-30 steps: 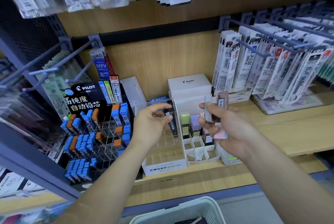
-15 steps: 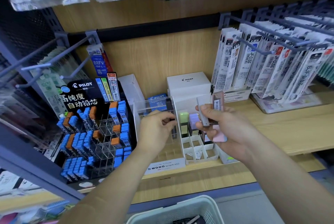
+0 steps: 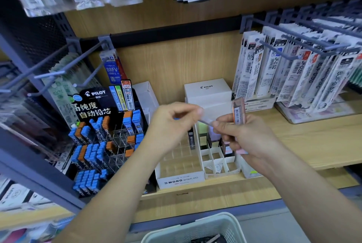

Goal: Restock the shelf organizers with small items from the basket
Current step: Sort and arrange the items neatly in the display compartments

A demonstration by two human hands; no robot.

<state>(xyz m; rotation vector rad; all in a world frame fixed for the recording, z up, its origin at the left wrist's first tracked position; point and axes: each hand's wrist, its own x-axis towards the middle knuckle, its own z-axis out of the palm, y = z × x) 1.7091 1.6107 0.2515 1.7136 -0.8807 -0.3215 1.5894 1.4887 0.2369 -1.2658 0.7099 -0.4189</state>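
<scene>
My right hand (image 3: 248, 140) grips a small bundle of lead-refill cases; an orange one with a barcode (image 3: 238, 112) sticks up from it. My left hand (image 3: 172, 125) pinches the end of a pale, blurred case (image 3: 205, 120) that lies between both hands. Both hands hover above the white MONO graph MG organizer (image 3: 181, 179) and the white divided organizer (image 3: 217, 161), which holds green, purple and dark cases in its back cells. The white basket (image 3: 197, 229) shows at the bottom edge.
A black PILOT display (image 3: 101, 135) with several blue and orange lead cases stands at the left. White PILOT boxes (image 3: 207, 90) sit behind the organizers. Packaged refills (image 3: 293, 70) hang on hooks at the right and along the top. Bare hooks (image 3: 58, 70) jut out at the left.
My left hand has come away from the MONO organizer, moved up and right to my right hand, and taken hold of the pale case there. The view has shifted slightly.
</scene>
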